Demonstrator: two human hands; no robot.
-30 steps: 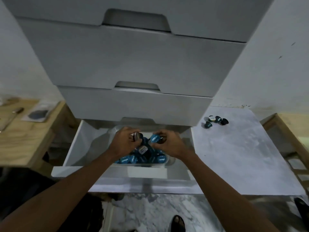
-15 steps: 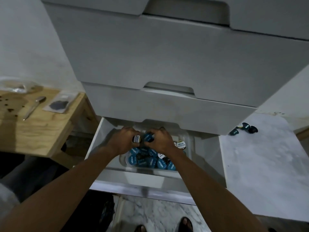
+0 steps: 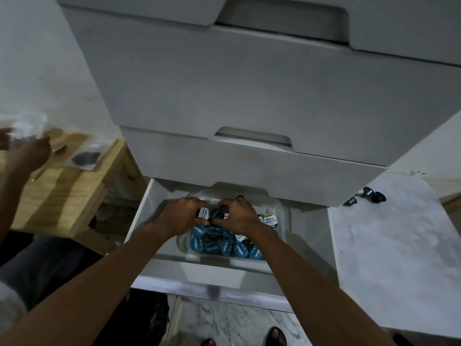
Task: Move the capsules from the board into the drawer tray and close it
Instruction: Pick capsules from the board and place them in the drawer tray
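The bottom drawer [image 3: 144,218] of the white cabinet stands pulled out. Inside it sits a clear plastic tray [image 3: 283,218] heaped with several blue and dark capsules [image 3: 225,245]. My left hand [image 3: 180,216] is over the tray's far left part, fingers closed on a capsule with a white label. My right hand [image 3: 238,216] is beside it, fingers closed on a blue capsule. The two hands nearly touch. A few dark capsules [image 3: 366,196] lie on the white marbled board [image 3: 389,245] at the right, near its far edge.
Closed upper drawers [image 3: 249,96] overhang the open one. A wooden table [image 3: 57,186] at the left holds a spoon and a clear packet; another person's hand [image 3: 27,151] moves over it. My feet show on the marble floor [image 3: 224,323] below.
The view has shifted left and closer to the drawer. Both hands have sunk lower into the tray with their capsules. Another person's hand has appeared over the wooden table.
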